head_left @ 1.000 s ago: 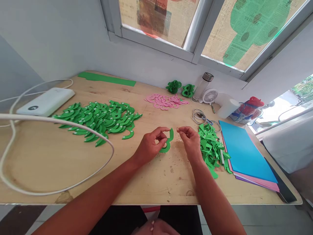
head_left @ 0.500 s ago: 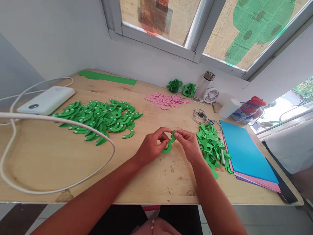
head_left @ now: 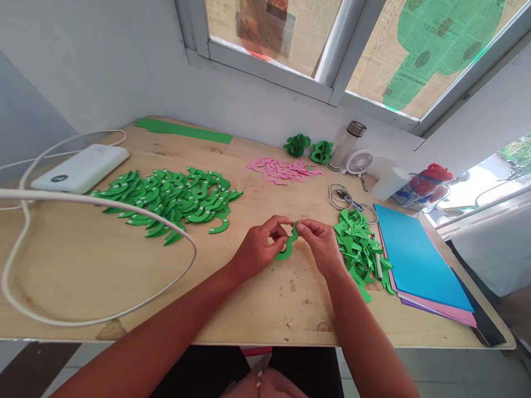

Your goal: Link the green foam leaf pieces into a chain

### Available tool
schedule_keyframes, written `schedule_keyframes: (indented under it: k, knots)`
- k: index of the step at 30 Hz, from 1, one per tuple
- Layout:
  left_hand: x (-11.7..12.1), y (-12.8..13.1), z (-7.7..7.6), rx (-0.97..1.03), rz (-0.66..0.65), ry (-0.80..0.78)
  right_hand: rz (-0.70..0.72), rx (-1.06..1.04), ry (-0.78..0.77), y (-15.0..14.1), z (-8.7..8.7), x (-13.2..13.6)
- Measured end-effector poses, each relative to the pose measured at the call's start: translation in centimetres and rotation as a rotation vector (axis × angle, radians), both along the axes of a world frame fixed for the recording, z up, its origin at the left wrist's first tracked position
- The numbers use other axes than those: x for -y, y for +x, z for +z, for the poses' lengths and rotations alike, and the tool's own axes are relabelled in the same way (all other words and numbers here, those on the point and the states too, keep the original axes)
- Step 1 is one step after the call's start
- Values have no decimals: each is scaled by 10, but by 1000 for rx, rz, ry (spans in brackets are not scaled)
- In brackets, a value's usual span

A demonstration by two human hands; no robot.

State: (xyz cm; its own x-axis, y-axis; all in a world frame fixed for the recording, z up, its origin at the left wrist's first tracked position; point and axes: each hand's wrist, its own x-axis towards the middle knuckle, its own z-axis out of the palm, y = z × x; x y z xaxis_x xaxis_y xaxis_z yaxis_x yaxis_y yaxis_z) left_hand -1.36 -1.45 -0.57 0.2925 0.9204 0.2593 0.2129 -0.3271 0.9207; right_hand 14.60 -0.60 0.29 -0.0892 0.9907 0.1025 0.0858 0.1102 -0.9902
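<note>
Between my two hands is a curved green paper cutout (head_left: 285,253), held just above the table. My left hand (head_left: 262,243) pinches its left side between thumb and fingers. The thumb and forefinger of my right hand (head_left: 319,241) grip its upper right end. Part of the cutout is hidden behind my fingers. Left of my hands lies a wide heap of green curved paper pieces (head_left: 170,199), many with small pale tabs. A pile of green paper scraps (head_left: 357,243) sits right of my right hand.
Pink paper cutouts (head_left: 284,169) and two green paper ornaments (head_left: 297,145) lie toward the back. Scissors (head_left: 367,213), a glass bottle (head_left: 346,145) and a small fan (head_left: 359,162) are at right. Coloured sheets (head_left: 418,260) lie far right; a white cable (head_left: 193,251) loops near a power bank (head_left: 81,168).
My hands keep the same pinch on the green paper cutout, with barely any movement. The whole view has shifted very slightly.
</note>
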Motion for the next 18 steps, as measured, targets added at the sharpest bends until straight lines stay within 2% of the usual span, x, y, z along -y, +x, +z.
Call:
schedule_keyframes:
  k: [12, 18]
  knots:
    - [1, 1, 1, -17, 15, 17, -16, 30, 10, -2, -1, 1]
    - [1, 2, -1, -24, -1, 15, -112, 5, 22, -7, -6, 2]
